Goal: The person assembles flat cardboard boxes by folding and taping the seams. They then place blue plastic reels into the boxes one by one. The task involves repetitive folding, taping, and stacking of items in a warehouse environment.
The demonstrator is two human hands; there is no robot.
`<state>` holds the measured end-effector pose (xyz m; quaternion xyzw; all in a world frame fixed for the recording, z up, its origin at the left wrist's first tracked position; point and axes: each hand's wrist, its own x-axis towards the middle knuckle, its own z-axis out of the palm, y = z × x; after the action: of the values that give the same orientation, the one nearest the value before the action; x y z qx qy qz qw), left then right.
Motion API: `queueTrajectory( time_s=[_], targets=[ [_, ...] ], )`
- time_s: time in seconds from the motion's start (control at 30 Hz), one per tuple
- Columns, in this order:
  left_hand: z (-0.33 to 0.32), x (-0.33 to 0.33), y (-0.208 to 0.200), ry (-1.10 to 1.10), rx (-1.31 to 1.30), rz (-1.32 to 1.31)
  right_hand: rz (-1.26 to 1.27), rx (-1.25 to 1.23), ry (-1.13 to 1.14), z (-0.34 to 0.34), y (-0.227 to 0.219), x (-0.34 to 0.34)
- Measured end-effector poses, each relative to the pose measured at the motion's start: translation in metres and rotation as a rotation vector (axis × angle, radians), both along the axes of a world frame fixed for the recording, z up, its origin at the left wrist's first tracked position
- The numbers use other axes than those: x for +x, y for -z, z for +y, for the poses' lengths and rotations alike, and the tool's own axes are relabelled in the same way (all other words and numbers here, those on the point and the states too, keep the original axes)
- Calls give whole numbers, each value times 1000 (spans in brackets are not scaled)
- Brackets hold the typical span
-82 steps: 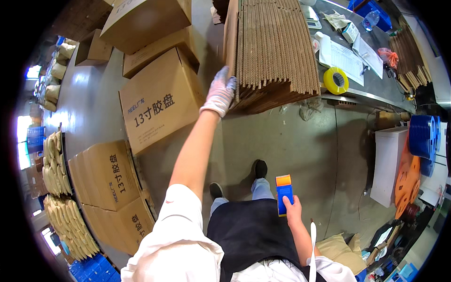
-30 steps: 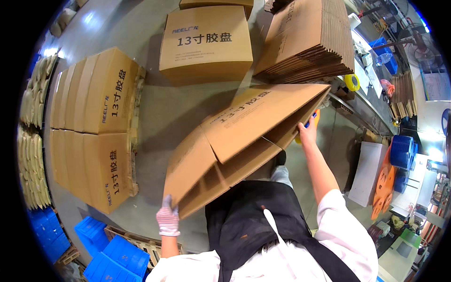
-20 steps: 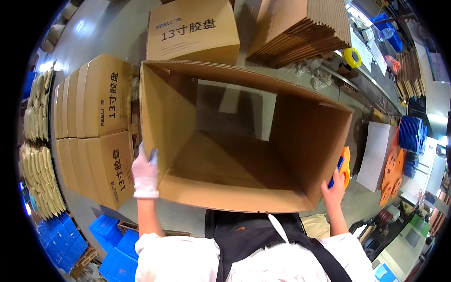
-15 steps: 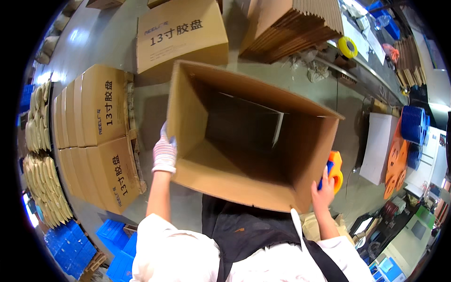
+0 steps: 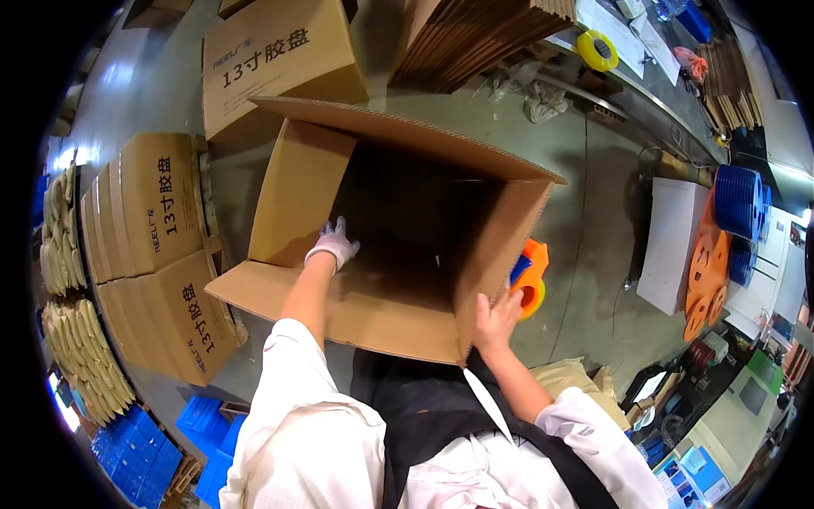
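A large brown cardboard box stands before me with its top open and its inside in shadow. My left hand, in a white glove, reaches over the near flap into the box, fingers spread and nothing in them. At the box's right outer side, my bare right hand grips an orange and blue tape dispenser. Its thumb lies near the box wall, and part of the dispenser is hidden behind the fingers.
Closed printed cartons are stacked on a pallet at left, with another carton beyond the box. Folded cardboard sheets stand at the far side. A workbench with a yellow tape roll runs along the far right. Blue crates sit lower left.
My left hand has let go of the box's left side and moved into the opening. The box's left and near flaps now splay outward. My right hand and the tape dispenser have shifted left with the box.
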<state>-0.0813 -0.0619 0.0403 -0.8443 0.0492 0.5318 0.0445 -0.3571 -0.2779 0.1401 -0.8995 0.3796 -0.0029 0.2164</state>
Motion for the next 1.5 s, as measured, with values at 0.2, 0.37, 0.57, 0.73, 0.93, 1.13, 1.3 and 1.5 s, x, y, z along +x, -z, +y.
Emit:
queueTrajectory(
  time_s=[0.2,0.37,0.57,0.73,0.93,1.13,1.3,1.5],
  targets=[
    [14,-33,8,-78,159,-168,-106,249,112,-1,1,9],
    [-61,-110,-61,244,-730,298,-147,318,167,-14,-9,3],
    [-87,-236,81,364,-1251,535,-174,76,144,13,-8,21],
    [-70,-164,44,-847,-850,743,-205,60,-30,42,36,59],
    [8,-64,-123,-855,-732,-158,-75,-79,-341,-18,77,61],
    [172,-87,-154,262,-235,-1160,95,-223,-717,-8,85,79],
    [141,-53,-141,184,-332,-1009,203,-89,-972,-3,81,98],
    [75,10,-54,131,-306,-982,-63,722,-574,-45,-22,128]
  ],
)
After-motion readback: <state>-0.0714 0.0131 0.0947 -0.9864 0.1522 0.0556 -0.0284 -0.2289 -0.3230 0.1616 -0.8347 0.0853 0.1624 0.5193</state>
